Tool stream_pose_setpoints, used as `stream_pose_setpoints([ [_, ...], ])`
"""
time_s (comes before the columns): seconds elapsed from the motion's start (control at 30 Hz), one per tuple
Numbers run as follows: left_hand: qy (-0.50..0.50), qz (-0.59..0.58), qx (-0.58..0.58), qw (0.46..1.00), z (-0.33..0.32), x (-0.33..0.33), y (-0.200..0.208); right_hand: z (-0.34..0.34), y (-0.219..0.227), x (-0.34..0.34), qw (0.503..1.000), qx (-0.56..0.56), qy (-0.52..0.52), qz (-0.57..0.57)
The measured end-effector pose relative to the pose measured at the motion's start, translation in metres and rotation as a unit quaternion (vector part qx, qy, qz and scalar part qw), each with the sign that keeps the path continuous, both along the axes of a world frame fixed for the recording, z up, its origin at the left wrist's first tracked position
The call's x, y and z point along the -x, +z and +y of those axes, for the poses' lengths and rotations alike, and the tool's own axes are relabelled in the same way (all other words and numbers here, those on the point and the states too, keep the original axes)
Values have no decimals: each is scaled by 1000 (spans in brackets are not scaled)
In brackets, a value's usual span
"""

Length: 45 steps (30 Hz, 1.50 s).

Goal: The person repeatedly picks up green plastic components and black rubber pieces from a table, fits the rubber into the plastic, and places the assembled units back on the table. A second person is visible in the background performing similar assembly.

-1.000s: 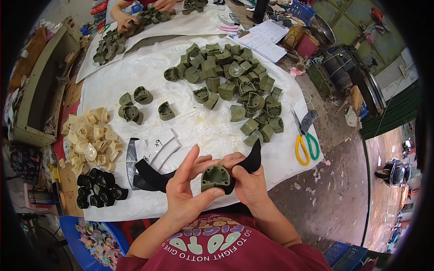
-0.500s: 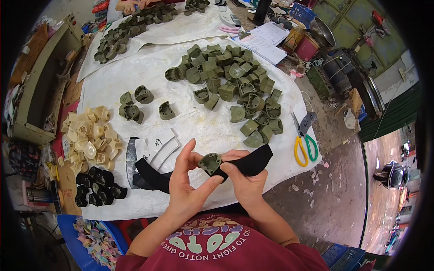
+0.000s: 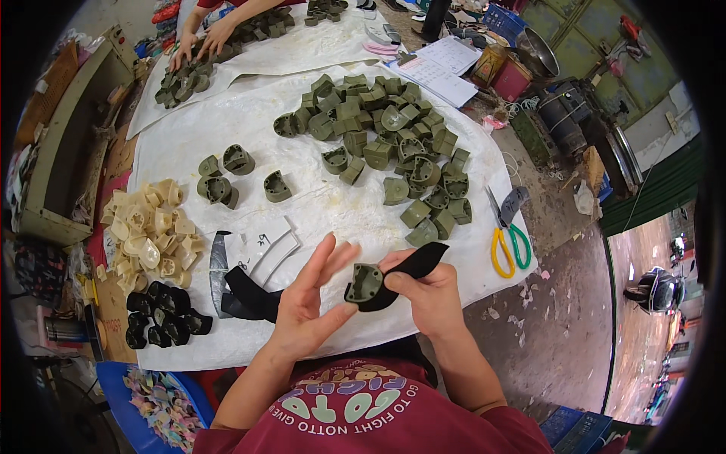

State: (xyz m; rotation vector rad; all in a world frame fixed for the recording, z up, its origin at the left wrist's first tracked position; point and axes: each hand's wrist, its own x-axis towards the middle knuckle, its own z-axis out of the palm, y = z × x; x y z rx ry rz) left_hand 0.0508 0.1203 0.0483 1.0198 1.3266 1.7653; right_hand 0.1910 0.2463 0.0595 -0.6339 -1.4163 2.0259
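My right hand pinches an olive-green plastic shoe heel together with a black fabric strip. The strip wraps around the heel's near side, and its loose end sticks out to the upper right. Spread fingers show on my left hand, which is at the heel's left; its thumb tip is at the heel's lower left edge, and whether it touches I cannot tell. More black strips lie beside my left hand, next to pale curved templates. A large pile of bare green heels sits farther off.
Several black-covered heels and a heap of cream heels lie at the left. Scissors with yellow and green handles rest near the right edge. Papers lie beyond. A co-worker's hands reach into another green pile.
My left hand has loosened from the heel, its fingers spreading away. The heel has shifted slightly right and turned in my right hand. The co-worker's hands have moved onto the far pile.
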Motion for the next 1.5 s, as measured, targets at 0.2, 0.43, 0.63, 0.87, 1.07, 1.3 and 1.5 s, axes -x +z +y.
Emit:
stream_pose_setpoints([
  [0.2,12,-31,146,989,-5,-6,-1,-18,0,6,989,-134,-52,-29],
  [0.43,-2,120,36,992,-3,-4,8,4,-1,4,999,-39,14,-34],
  [0.63,-55,126,25,990,-5,-4,17,12,-6,3,998,-2,59,3],
  [0.87,-65,152,-25,986,-1,4,10,19,0,-5,986,78,140,-39],
  [1.07,-115,-54,126,984,-8,4,9,-2,0,-1,991,-116,68,1],
  [1.3,-23,170,33,985,-4,8,4,-8,19,3,981,-107,110,-118],
  [1.5,-5,164,19,986,-4,5,4,-14,18,6,962,-244,45,-116],
])
